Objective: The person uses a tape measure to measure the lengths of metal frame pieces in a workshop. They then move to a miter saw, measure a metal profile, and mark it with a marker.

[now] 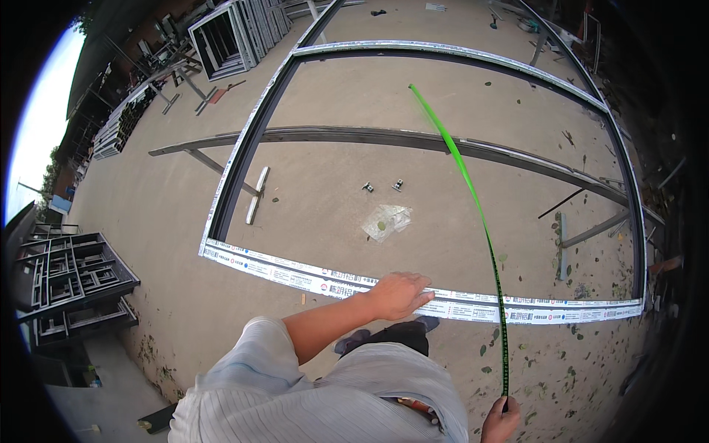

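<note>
A large rectangular window frame [256, 263] of dark metal, covered with white printed protective film, lies raised in front of me. My left hand [399, 295] rests palm down on its near bar, fingers lying across the film. At lower right my right hand [501, 421] is closed around a tape measure, whose case is mostly hidden by the hand. The extended tape blade [473, 184], black with green marks near my hand and bright green farther out, crosses over the near bar. Its free end is over the frame's opening, beyond the support beam.
A long grey support beam [332, 135] on legs runs under the frame. Two small metal fittings [368, 187] and a crumpled clear plastic sheet [387, 222] lie on the ground. Stacked frames stand at far left [236, 37] and dark frames at left [74, 273]. Leaves litter the right.
</note>
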`<state>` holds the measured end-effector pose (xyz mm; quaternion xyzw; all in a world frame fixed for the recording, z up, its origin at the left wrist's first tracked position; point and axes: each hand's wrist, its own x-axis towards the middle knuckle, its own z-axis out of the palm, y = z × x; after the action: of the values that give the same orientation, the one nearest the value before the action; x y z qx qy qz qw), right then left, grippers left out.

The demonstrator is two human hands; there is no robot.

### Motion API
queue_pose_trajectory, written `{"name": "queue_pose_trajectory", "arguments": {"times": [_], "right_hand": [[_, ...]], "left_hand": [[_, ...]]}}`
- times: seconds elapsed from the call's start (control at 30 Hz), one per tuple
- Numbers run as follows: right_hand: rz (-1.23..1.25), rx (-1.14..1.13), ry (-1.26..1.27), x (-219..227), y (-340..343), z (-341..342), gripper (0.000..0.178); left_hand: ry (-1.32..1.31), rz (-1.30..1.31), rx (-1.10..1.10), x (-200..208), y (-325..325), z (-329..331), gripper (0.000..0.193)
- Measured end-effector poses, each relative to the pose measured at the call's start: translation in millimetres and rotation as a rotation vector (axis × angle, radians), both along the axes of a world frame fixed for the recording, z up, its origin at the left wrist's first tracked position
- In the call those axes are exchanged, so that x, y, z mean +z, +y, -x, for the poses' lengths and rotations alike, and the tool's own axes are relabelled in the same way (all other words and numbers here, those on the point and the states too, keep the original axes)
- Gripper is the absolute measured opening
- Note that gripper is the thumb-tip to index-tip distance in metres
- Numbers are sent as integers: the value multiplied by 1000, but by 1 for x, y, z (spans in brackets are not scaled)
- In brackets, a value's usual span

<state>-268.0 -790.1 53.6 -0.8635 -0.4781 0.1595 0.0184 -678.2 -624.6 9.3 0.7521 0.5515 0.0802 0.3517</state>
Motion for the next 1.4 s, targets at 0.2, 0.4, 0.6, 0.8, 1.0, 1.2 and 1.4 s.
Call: {"name": "queue_pose_trajectory", "arguments": {"times": [0.2,0.4,0.6,0.8,1.0,1.2,1.4], "right_hand": [[-113,-29,41,-16,-64,80,26],[-163,-128,167,-23,-150,163,23],[-41,-182,89,20,-199,242,18],[71,-137,138,38,-235,303,36],[89,-159,183,48,-235,370,34],[150,-175,232,79,-236,449,33],[308,-233,197,109,-228,534,35]], "left_hand": [[51,-160,99,-3,-55,111,52],[76,-177,31,0,-69,139,62],[7,-236,39,-11,-68,141,62],[-76,-57,105,-6,-55,152,66],[-542,192,369,-25,-41,195,64],[-870,490,666,-33,-13,295,59],[-875,521,683,-34,7,380,54]]}}
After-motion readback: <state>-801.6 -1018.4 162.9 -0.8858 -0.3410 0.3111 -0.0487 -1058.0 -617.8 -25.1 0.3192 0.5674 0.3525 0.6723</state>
